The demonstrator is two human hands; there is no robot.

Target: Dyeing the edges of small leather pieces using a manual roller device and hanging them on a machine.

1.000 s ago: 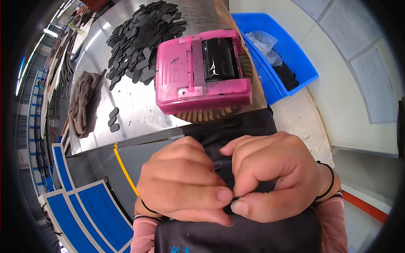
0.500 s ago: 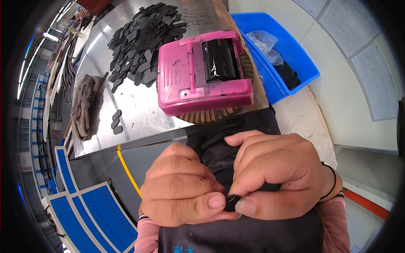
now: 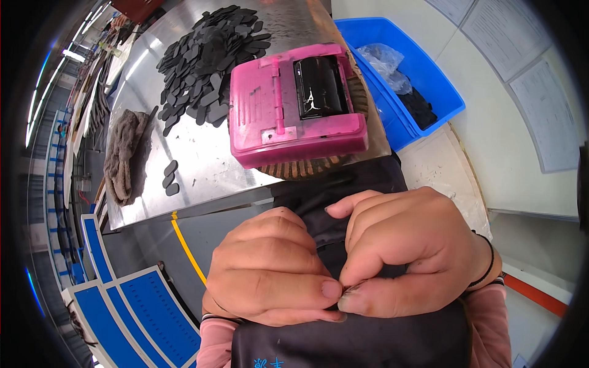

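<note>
My left hand (image 3: 270, 270) and my right hand (image 3: 411, 257) meet low over my dark apron (image 3: 356, 340). Both are closed, thumb against forefinger, with their tips pressed together. Between them is a small black piece, now almost wholly covered by the fingertips; half a second ago its rounded dark end showed. Beyond my hands, on a metal table (image 3: 215, 184), stands a pink plastic box (image 3: 257, 110) with a glossy black roller (image 3: 320, 86) set in its top. A heap of flat black rounded pieces (image 3: 208, 61) lies behind and left of it.
Several loose black pieces (image 3: 170, 178) lie near the table's front edge, beside a crumpled grey-brown glove or cloth (image 3: 126, 156). A blue bin (image 3: 451, 101) with clear plastic film (image 3: 383, 64) stands at the right, by a pale wall. Blue-and-white panels (image 3: 156, 313) are at lower left.
My fingertips have closed further together, covering the black piece that showed between them. My left hand has tilted slightly; the things on the table have not moved.
</note>
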